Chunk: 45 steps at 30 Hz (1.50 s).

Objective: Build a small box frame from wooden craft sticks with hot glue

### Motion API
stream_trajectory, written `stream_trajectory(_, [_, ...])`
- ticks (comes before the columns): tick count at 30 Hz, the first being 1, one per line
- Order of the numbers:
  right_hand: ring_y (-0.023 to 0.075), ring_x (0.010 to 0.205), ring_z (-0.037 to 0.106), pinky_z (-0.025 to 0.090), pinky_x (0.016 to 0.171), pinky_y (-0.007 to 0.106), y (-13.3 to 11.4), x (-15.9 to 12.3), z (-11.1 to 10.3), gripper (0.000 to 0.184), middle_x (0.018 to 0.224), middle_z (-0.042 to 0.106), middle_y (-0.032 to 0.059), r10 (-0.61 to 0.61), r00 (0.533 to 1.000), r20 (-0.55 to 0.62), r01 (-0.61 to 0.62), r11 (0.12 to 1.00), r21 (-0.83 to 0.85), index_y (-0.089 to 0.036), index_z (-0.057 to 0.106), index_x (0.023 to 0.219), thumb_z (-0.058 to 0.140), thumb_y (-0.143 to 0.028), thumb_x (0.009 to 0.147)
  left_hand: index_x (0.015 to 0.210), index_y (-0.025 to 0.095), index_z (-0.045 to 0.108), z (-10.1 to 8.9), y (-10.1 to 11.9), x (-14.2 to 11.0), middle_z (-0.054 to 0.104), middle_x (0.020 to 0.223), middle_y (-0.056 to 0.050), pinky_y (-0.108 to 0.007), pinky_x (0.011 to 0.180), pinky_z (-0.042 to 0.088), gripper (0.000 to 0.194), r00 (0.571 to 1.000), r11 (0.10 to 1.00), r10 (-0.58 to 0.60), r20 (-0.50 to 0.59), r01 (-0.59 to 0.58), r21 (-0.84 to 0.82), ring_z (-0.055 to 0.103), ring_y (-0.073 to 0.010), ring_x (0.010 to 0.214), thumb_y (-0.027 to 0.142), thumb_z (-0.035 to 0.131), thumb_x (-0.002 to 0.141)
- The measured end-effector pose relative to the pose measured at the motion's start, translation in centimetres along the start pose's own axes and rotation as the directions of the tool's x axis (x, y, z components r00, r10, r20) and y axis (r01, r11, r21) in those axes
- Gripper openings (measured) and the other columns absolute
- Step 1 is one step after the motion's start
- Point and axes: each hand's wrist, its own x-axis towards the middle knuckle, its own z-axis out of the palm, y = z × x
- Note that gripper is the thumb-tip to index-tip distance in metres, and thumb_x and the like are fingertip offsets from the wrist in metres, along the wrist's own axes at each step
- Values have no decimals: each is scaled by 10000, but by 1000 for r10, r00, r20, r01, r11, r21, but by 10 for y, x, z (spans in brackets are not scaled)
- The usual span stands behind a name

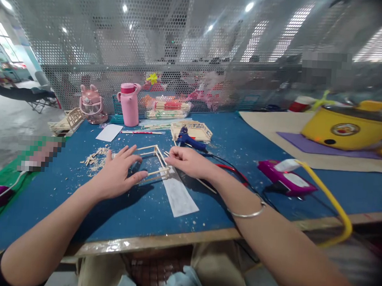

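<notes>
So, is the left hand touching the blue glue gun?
Apart: the head view shows blue tabletop and the stick frame between left hand and glue gun.

Stick frame (159, 171): pale wood tone; centre of the clock.
Tabletop (110, 217): blue, flecked with pale crumbs.
Paper slip (181, 200): white, faintly greyed; 5 o'clock.
Glue gun (191, 141): dark blue; 1 o'clock.
Card (109, 132): plain white; 10 o'clock.
Flask (129, 108): light pink, deeper pink at lid; 11 o'clock.
Perforated screen (119, 37): grey, patterned with round holes; 12 o'clock.
Pot (320, 124): yellow, oval emblem; between 2 and 3 o'clock.
Power block (272, 173): magenta and white; 3 o'clock.
Bangle (248, 214): silver; 4 o'clock.
</notes>
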Motion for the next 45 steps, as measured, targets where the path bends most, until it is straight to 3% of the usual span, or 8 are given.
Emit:
stream_trajectory(4, [97,464,353,216,463,252,-5,-9,-7,351,492,438,-38,198,947,254,-120,949,-293,-202,459,553,656,-479,643,887,255,677,-7,2,0,430,1414,-81,-704,1008,105,296,994,994,111,12,-111,-7,328,-331,1323,454,460,856])
stream_trajectory(14, [113,450,407,222,444,255,1,-20,-28,296,505,504,-24,365,906,213,-230,849,-476,-208,482,539,766,-281,507,847,241,692,-6,-5,3,586,1266,-81,-684,1020,144,281,996,996,85,-30,-84,6,475,-300,1221,377,447,868])
stream_trajectory(17, [133,509,486,307,459,249,4,-18,-32,179,578,574,-9,247,950,190,-156,906,-394,-202,551,654,685,-318,633,1117,247,616,-14,-7,3,479,1378,-74,-628,1056,153,400,996,999,-14,-83,11,-40,363,-274,1314,434,337,900])
stream_trajectory(20, [206,866,609,457,710,314,1,-7,-19,285,986,670,85,-44,997,-58,24,951,-309,-177,603,1002,482,-368,827,1348,208,408,-24,-20,7,326,1473,-76,-594,1074,140,519,973,982,-185,-140,179,-53,233,-247,1377,424,205,922])
stream_trajectory(23, [258,1320,334,296,1042,455,-3,9,3,511,1439,377,120,-227,969,-100,181,922,-343,-151,409,1341,326,-411,909,1371,213,378,-29,-42,11,280,1492,-55,-623,1060,125,535,949,949,-313,-37,314,18,184,-265,1389,407,173,916])
stream_trajectory(29, [271,1400,119,70,1094,588,-7,27,24,630,1513,145,112,-81,992,101,118,887,-446,-140,250,1437,217,-497,920,1328,282,448,-22,-68,15,285,1487,-17,-601,1048,201,530,938,951,-304,169,287,119,219,-285,1377,477,205,899])
stream_trajectory(39, [267,1401,81,64,1113,553,-10,31,17,694,1522,63,77,38,983,182,36,920,-390,-133,181,1458,182,-549,902,1293,260,499,-16,-72,17,390,1438,-46,-476,1050,302,546,952,957,-287,105,280,80,334,-271,1330,516,265,872])
stream_trajectory(45, [214,1406,63,117,1142,412,-16,50,6,741,1526,83,100,60,998,12,-54,957,-284,-40,136,1455,123,-536,905,1447,174,196,-19,-44,13,223,1508,-79,-527,1090,182,616,939,943,-331,-90,326,-66,185,-251,1388,456,116,906])
